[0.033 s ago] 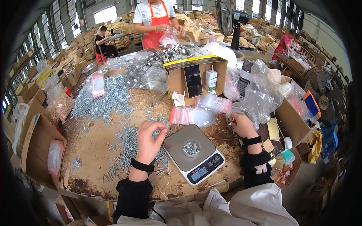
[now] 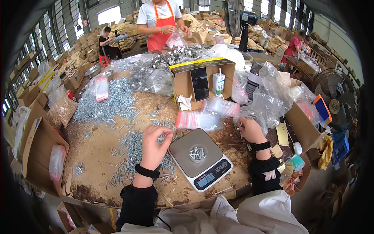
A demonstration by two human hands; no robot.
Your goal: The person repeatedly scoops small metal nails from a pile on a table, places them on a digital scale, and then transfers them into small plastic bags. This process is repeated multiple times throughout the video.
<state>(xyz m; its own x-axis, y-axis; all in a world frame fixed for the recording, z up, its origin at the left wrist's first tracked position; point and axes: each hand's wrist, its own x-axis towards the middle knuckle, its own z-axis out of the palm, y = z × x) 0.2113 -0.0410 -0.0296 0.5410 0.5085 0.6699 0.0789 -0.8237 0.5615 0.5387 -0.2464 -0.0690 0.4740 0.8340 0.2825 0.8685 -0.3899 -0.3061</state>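
My left hand (image 2: 154, 145) hovers over a pile of loose screws (image 2: 134, 154), beside the scale's left edge. Its thumb and forefinger come together in a pinch; whatever they hold, if anything, is too small to make out. A white digital scale (image 2: 182, 158) with a grey plate carries a small clear round dish (image 2: 190, 159) of screws (image 2: 198, 153). To the right, my right hand (image 2: 252, 132) is closed with curled fingers at the edge of a clear plastic bag (image 2: 265, 107). What those fingers grip is hidden.
Small red-edged zip bags (image 2: 187, 120) lie behind the scale. An open carton (image 2: 182, 83) behind them holds a phone (image 2: 200, 84) and a drink carton (image 2: 218, 82). A larger screw heap (image 2: 107, 103) lies far left. Cartons (image 2: 41, 146) flank the table. A person in a red apron (image 2: 159, 37) works opposite.
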